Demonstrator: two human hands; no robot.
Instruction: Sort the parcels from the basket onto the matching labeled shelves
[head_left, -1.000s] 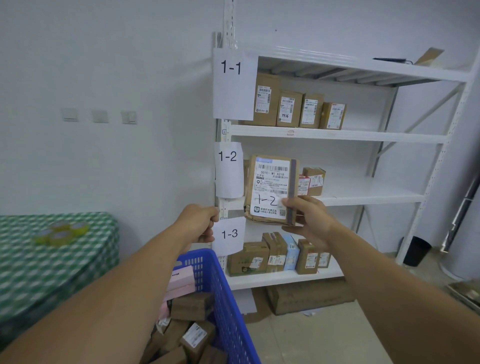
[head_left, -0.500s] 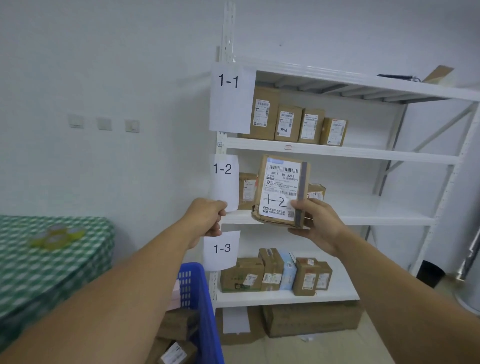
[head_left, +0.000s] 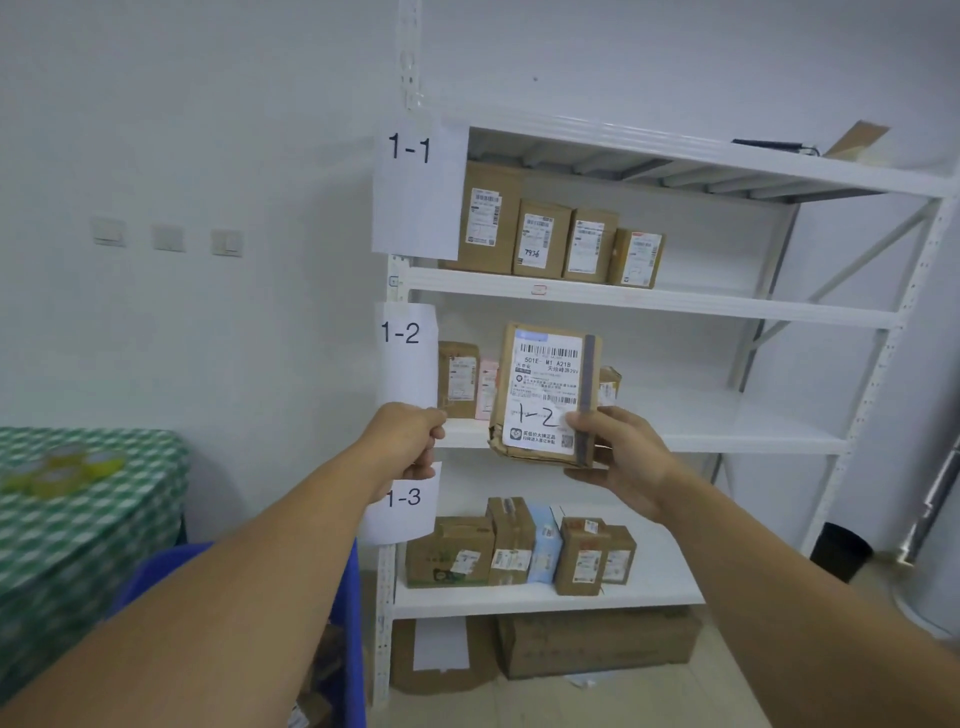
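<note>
Head view: a flat cardboard parcel held upright at the middle shelf.
The right hand (head_left: 618, 457) grips the brown rectangular parcel (head_left: 545, 389) at its lower right corner. Its long axis is vertical and its white label faces the camera, in front of the white metal shelf (head_left: 727, 441). The left hand (head_left: 410, 436) has its fingers curled below the paper 1-2 tag (head_left: 405, 353); what they hold is unclear.

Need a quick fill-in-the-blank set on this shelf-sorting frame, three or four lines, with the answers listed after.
1. The parcel held by the right hand has ___ handwritten on its label.
2. The 1-1 shelf holds ___ parcels.
3. The left hand sits curled at the shelf post, between the 1-2 tag and the tag marked ___.
4. The basket at lower left is ___ in colour.

Missing words: 1-2; four; 1-3; blue.
</note>
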